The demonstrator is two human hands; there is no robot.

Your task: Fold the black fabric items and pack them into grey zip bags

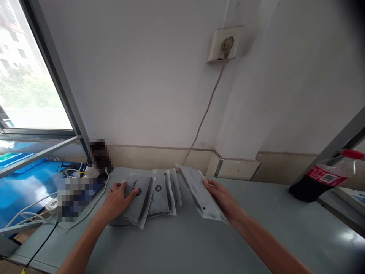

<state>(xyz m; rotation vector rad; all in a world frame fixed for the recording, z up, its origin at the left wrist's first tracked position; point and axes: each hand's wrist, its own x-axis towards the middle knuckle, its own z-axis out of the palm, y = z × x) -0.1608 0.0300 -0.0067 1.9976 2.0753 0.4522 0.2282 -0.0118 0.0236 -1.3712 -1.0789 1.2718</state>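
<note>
My right hand (225,198) grips a flat grey packet (196,188) by its right edge. The packet is tilted, slightly blurred and held over the table, with a small dark dot near its lower end. At the left, my left hand (118,201) holds the left side of a grey printed pouch (139,201), thumb across its front and fingers at its upper left edge. That pouch leans on top of others. Just right of it, several more grey pouches (159,194) overlap in a slanted row, one showing a round dark logo.
The grey table (171,247) meets a tiled wall base. A cola bottle (325,177) with a red cap stands at the right. White cables (85,217) and a power strip (53,205) lie left, beside a metal frame bar (42,154). A cord (209,102) hangs from a wall socket (225,43).
</note>
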